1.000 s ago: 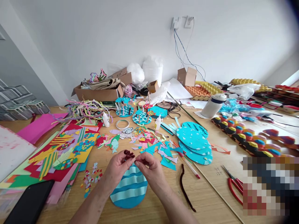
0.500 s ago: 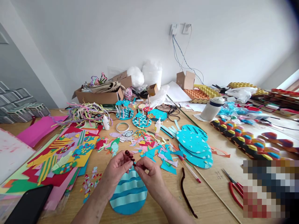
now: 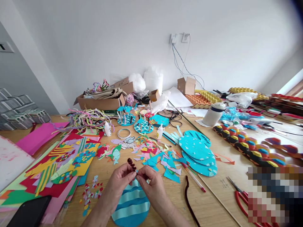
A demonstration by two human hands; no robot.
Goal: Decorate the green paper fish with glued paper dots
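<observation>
Between the fingertips of my two hands is a dark brown pipe cleaner (image 3: pixel 131 164), its upper part wound into a tight coil. My left hand (image 3: pixel 123 176) pinches it from one side. Close against it, my right hand (image 3: pixel 149 178) is closed on the pipe cleaner's lower end, which the fingers mostly hide. Beneath both hands lies a blue paper disc (image 3: pixel 132 205) with light wavy strips across it. A second brown pipe cleaner (image 3: pixel 189 201), loose and slightly bent, rests on the table right of my right forearm.
Blue discs (image 3: pixel 197 151) and paper scraps (image 3: pixel 151 157) lie ahead, with glue bottles (image 3: pixel 160 131) beyond. Red-handled scissors (image 3: pixel 241 195) and a thin stick (image 3: pixel 220 200) are at right. Colored paper with fish (image 3: pixel 68 164) and a phone (image 3: pixel 30 211) are at left.
The view has tilted up slightly, so the table and hands sit lower in the picture. Both hands keep their pinch on the coiled pipe cleaner, fingertips now closer together.
</observation>
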